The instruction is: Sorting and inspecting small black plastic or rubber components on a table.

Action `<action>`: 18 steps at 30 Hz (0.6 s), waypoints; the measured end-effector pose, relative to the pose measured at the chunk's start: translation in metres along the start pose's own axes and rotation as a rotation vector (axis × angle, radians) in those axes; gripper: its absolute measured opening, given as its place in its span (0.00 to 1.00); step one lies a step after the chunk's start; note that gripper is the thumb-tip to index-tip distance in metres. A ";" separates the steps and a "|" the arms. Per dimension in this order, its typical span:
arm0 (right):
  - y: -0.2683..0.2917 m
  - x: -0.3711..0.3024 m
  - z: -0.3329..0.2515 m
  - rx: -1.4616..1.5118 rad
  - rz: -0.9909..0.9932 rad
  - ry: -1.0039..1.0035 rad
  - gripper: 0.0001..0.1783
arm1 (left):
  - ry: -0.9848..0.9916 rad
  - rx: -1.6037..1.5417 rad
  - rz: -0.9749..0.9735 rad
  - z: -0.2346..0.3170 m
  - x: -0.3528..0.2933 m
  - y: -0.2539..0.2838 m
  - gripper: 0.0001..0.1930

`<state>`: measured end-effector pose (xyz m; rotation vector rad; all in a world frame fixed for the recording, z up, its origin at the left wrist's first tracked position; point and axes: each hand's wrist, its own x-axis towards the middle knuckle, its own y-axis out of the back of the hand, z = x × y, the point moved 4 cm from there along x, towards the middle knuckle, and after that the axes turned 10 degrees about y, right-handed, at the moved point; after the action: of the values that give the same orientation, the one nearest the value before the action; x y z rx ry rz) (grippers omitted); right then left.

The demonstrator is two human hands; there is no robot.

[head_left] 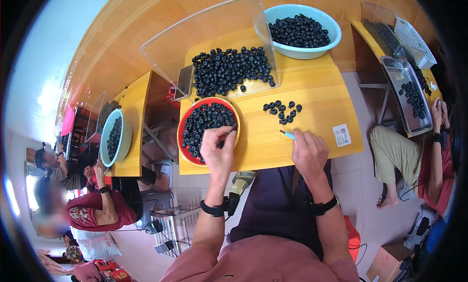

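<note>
My left hand [217,149] is at the right rim of a red bowl with a yellow edge [237,117], its fingertips pinched together. Whatever lies between those fingertips is too small to make out. Inside the bowl are many small black round parts [202,123], some showing a hole. My right hand [310,153] closes around a small tool with a light-blue handle [290,135] and a short metal tip, which points left just above the tabletop. Beyond that tip, a loose group of several black parts [282,108] lies on the yellow wooden table [317,97].
A clear plastic bin [209,19] on its side holds a heap of black parts [231,70]. Behind it stands a light-blue basin [302,53] full of them. A white label [341,135] is stuck at the right edge. Other people work at tables on both sides.
</note>
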<state>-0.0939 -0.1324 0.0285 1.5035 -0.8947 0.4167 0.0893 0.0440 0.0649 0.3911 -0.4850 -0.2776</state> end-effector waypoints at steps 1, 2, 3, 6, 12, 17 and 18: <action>-0.001 -0.001 0.000 -0.005 0.001 -0.002 0.09 | -0.003 0.055 0.017 -0.003 0.005 0.007 0.10; -0.002 -0.002 0.001 -0.012 -0.015 0.001 0.09 | -0.012 0.147 0.019 -0.005 0.008 0.011 0.10; -0.004 -0.002 0.001 -0.019 -0.031 0.004 0.08 | -0.140 0.231 0.044 0.006 0.012 0.012 0.11; -0.003 -0.001 0.000 -0.017 -0.017 0.005 0.07 | -0.179 0.251 0.029 0.018 0.014 0.000 0.12; -0.003 0.000 0.003 -0.028 0.005 -0.005 0.07 | -0.235 0.207 -0.331 0.036 0.019 -0.069 0.12; -0.002 0.001 -0.001 0.000 0.006 -0.009 0.07 | -0.234 0.293 -0.423 0.023 0.026 -0.106 0.13; -0.003 0.002 0.000 0.002 0.004 -0.011 0.07 | -0.250 0.295 -0.411 0.024 0.025 -0.109 0.12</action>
<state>-0.0906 -0.1327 0.0279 1.5078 -0.9063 0.4124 0.0804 -0.0686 0.0484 0.7510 -0.6930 -0.6616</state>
